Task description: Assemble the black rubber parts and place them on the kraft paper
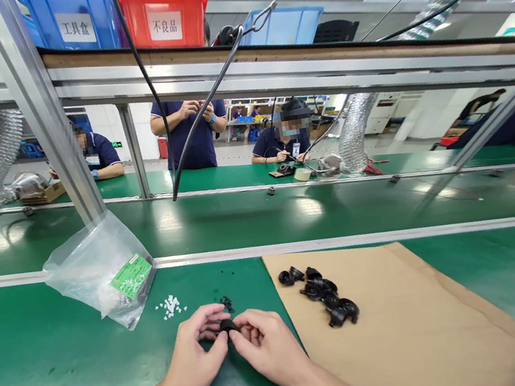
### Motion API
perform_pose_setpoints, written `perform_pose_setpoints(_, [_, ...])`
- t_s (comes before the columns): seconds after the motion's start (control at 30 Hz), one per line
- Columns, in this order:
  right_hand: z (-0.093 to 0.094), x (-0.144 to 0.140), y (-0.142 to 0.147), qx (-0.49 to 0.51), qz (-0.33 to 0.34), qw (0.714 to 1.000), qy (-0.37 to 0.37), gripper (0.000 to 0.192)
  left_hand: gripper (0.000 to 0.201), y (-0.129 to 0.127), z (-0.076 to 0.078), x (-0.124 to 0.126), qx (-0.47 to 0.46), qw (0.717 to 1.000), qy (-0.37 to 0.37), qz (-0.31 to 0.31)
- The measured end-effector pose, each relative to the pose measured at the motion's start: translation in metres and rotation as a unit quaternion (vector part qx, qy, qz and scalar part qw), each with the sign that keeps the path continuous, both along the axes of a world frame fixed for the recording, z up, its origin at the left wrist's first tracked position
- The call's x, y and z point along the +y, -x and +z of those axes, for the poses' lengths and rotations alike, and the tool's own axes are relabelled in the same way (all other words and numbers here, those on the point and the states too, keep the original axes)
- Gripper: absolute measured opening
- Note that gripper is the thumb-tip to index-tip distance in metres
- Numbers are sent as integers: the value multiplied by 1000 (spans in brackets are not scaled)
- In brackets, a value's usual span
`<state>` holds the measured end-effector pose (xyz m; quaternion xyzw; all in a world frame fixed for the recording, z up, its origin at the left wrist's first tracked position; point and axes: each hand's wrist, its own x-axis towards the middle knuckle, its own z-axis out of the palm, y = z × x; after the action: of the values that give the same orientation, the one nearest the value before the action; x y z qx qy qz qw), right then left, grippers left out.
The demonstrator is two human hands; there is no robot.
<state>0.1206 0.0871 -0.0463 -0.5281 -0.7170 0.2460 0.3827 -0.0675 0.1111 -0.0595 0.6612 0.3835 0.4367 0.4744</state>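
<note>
Between the fingertips of both hands is a small black rounded plastic part (227,325), partly covered by the fingers. My left hand (198,350) pinches it from the left, thumb in front. From the right, my right hand (267,345) grips the same part with its thumb and curled fingers. Just behind the hands lies a small pile of tiny black pieces (226,303). To the left of it, small white pieces (171,306) are scattered on the green table (95,372). Several black plastic parts (321,288) of similar look sit on brown cardboard (402,320) at the right.
A clear plastic bag (99,268) with a green label stands behind the white pieces, against a metal post (39,109). Black cables (206,107) hang over the bench. Blue and red bins (165,16) rest on the overhead shelf. Across the benches, several people (190,132) are at work.
</note>
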Motion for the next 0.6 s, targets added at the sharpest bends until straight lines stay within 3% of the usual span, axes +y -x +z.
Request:
perform_pose_setpoints(0.37, [2,-1,3,-8,-5,1000,-10,11,32,-1,4,-4,-8,1000,22,-2])
perform_pose_setpoints(0.6, [5,-6,5,-24,-12,999,-33,23,25,-2,12,-5,-20,999,40,4])
